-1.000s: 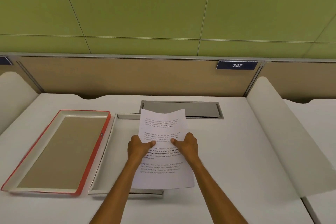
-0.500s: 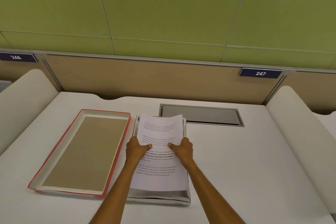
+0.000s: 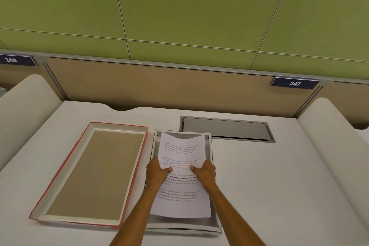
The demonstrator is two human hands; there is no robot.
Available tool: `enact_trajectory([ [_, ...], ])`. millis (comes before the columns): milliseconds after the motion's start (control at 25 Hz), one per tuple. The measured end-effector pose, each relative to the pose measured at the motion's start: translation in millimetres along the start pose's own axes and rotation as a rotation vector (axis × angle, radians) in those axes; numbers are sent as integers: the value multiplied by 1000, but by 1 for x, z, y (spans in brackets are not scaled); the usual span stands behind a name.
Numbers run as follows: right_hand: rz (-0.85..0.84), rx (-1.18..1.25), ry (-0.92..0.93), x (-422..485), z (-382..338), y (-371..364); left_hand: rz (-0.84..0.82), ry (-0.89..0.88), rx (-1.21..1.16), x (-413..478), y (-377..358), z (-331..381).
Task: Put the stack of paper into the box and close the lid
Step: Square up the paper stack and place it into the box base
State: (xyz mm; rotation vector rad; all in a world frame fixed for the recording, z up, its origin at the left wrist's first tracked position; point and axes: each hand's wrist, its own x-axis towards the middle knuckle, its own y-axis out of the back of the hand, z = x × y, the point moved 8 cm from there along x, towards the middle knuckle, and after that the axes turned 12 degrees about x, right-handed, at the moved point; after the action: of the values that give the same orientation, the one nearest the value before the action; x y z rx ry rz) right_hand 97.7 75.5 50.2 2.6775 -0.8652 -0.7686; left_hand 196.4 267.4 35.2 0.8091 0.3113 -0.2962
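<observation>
A stack of printed white paper (image 3: 180, 201) hangs over the open white box (image 3: 216, 225) in the middle of the desk, its far edge bowed and dipping inside the box. My left hand (image 3: 156, 173) grips the stack's left edge with the thumb on top. Opposite it, my right hand (image 3: 204, 172) grips the right edge the same way. The box's lid (image 3: 93, 173), red-edged with a brown inside, lies upturned just left of the box.
A grey metal cable hatch (image 3: 226, 129) is set into the white desk (image 3: 269, 185) behind the box. Curved white dividers rise at the left (image 3: 26, 104) and right (image 3: 335, 136). A brown back panel carries number plates 246 and 247.
The stack, held by both hands, has moved left and down over the box, and its far edge now dips into it. The camera view swung left, bringing plate 246 into sight.
</observation>
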Motion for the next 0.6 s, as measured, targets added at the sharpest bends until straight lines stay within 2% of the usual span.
enact_trajectory([
  [600, 48, -17, -3, 18, 14, -5, -30, 32, -16, 10, -14, -8],
])
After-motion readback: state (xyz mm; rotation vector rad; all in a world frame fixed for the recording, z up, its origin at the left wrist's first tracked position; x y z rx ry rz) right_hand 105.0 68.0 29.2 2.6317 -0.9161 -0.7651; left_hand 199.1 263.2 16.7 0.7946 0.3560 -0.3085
